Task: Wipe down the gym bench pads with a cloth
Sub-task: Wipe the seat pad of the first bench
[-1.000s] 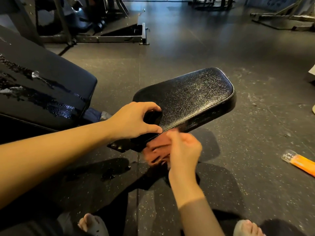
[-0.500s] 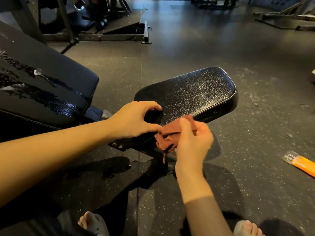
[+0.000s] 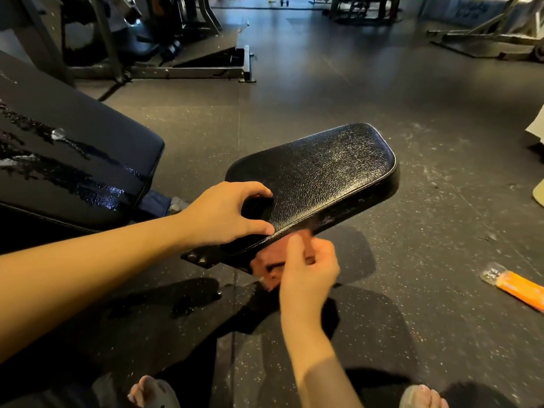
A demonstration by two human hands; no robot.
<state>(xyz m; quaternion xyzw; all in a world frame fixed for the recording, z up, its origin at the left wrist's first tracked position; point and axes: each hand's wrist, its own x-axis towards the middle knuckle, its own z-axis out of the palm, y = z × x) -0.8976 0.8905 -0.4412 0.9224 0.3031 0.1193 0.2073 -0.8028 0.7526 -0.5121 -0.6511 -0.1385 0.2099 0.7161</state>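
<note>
The black seat pad (image 3: 323,175) of the bench sits in the middle of the view, its cracked surface shiny. My left hand (image 3: 226,213) grips the pad's near end, thumb along the front edge and fingers curled on top. My right hand (image 3: 306,269) holds a reddish-brown cloth (image 3: 268,266) against the pad's near side edge, just below my left thumb; the cloth is blurred and partly hidden by my fingers. The larger back pad (image 3: 73,160) lies at the left, streaked with wet patches.
An orange-handled object (image 3: 521,288) lies on the rubber floor at the right. My sandalled feet (image 3: 153,391) show at the bottom. A metal machine frame (image 3: 188,70) stands behind the bench, and more equipment (image 3: 485,39) is at the far right.
My right hand has moved the cloth from the pad's top edge down to its near side edge. My left hand has kept its grip on the pad.
</note>
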